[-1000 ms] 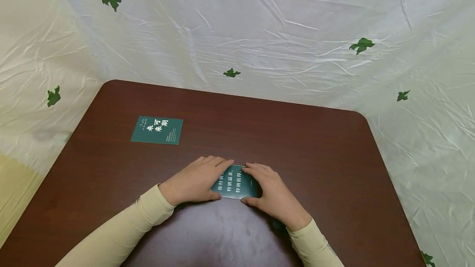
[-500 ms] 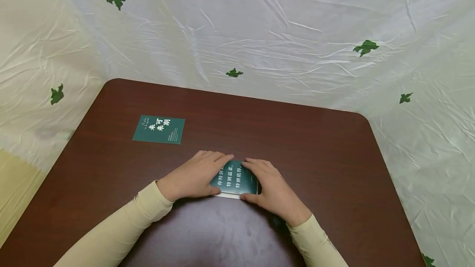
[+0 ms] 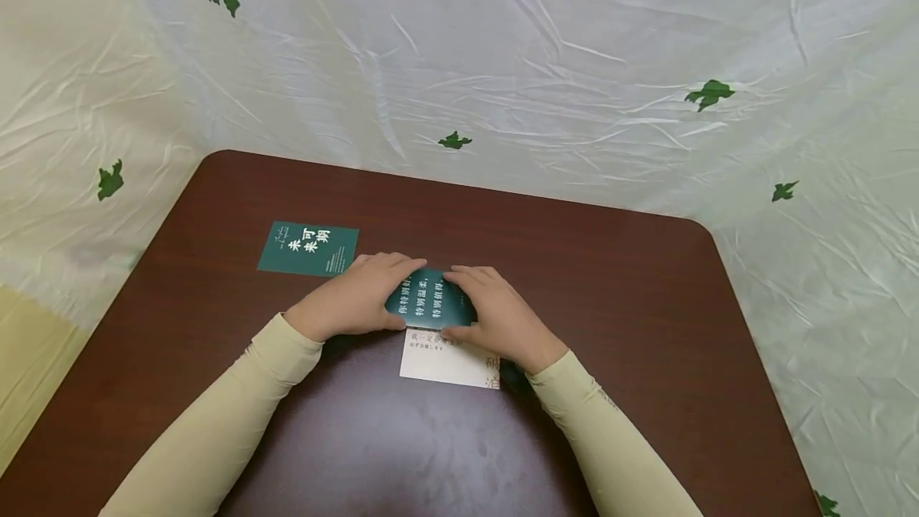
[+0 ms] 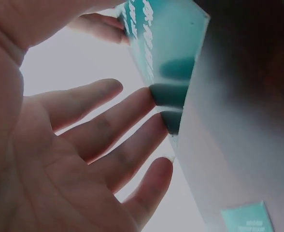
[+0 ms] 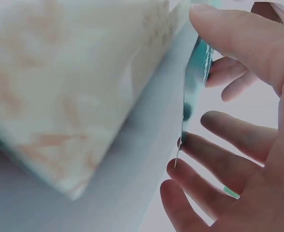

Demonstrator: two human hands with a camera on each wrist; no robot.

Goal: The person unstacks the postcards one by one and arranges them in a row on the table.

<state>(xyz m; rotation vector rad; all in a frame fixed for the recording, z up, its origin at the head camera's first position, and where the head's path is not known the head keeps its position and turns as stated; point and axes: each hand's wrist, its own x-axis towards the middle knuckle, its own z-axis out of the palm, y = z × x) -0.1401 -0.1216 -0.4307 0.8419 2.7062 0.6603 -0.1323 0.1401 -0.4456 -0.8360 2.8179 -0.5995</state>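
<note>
Two hands hold a green card above a white card on a brown table.

Head view: the left hand (image 3: 356,303) and right hand (image 3: 495,317) pinch the green card (image 3: 429,303) at its two ends, thumbs at the near edge, fingers over the far edge; the white card (image 3: 450,359) lies on the table (image 3: 632,317) just nearer the person, and a second green card (image 3: 309,250) lies flat by the left hand's fingertips. Left wrist view: fingers (image 4: 114,128) spread, their tips on the green card's (image 4: 168,43) edge. Right wrist view: thumb and fingers (image 5: 219,145) pinch the green card (image 5: 196,77) edge-on, the white card (image 5: 69,92) blurred alongside.
</note>
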